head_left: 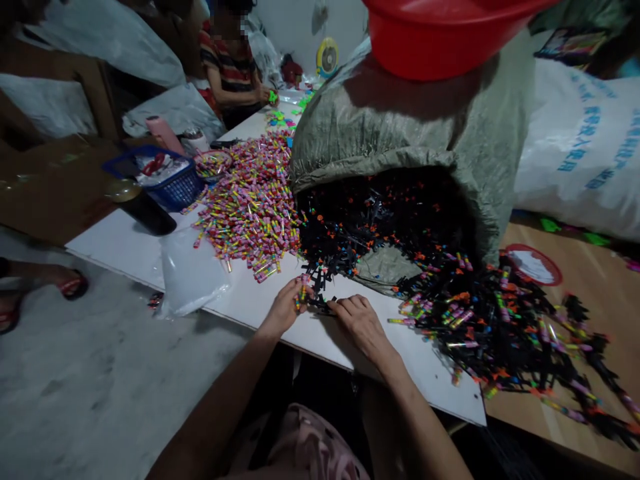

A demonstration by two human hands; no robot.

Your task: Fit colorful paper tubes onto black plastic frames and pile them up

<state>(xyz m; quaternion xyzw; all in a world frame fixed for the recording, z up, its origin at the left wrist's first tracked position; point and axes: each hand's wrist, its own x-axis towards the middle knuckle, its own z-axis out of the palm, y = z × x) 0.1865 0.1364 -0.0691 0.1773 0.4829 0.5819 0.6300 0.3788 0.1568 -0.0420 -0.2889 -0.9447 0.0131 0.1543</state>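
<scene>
1. A white table stands on a grey concrete floor, with white sacks along the back wall.
2. A grey woven sack lies on its side on the table, its open mouth spilling black plastic pieces; a red basin sits on top of it.
3. A heap of pink and yellow tubes lies left of the sack mouth.
4. The left hand has its fingers pinched together on a small bundle of coloured tubes, at the table's near edge.
5. The right hand lies palm down, fingers curled together on a black piece just beside the left hand.
6. A blue basket and a dark bottle stand at the left.
7. Another person works at the far end.
</scene>
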